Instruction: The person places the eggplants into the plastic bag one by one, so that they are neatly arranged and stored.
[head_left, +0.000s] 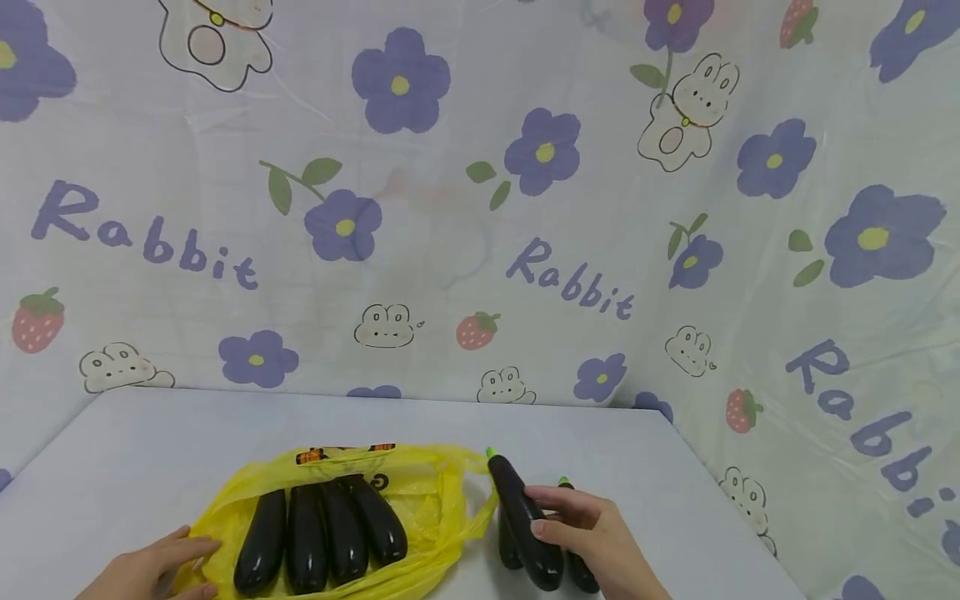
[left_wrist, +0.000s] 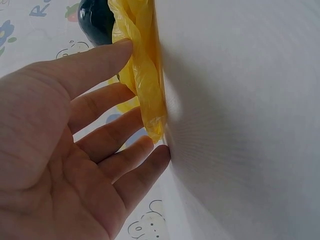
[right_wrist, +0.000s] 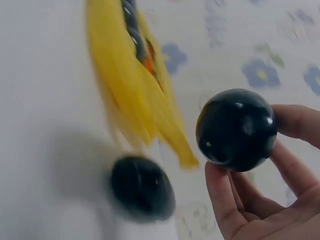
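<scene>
A black, glossy eggplant (head_left: 525, 525) with a green stem end is held in my right hand (head_left: 592, 533), thumb on one side and fingers on the other. The right wrist view shows its round end (right_wrist: 237, 130) toward the camera. Behind it, a second eggplant (head_left: 509, 542) and a third eggplant (head_left: 583, 575) lie on the table, partly hidden. At the left, my left hand (head_left: 153, 567) touches the edge of a yellow plastic bag (head_left: 450, 533), its fingers loosely extended. Several eggplants (head_left: 307, 542) lie side by side in the bag's wide mouth, their stem ends hidden.
The white table (head_left: 390, 421) carries the bag and the eggplants. A printed curtain (head_left: 450, 208) with flowers and rabbits hangs behind the table and along its right side.
</scene>
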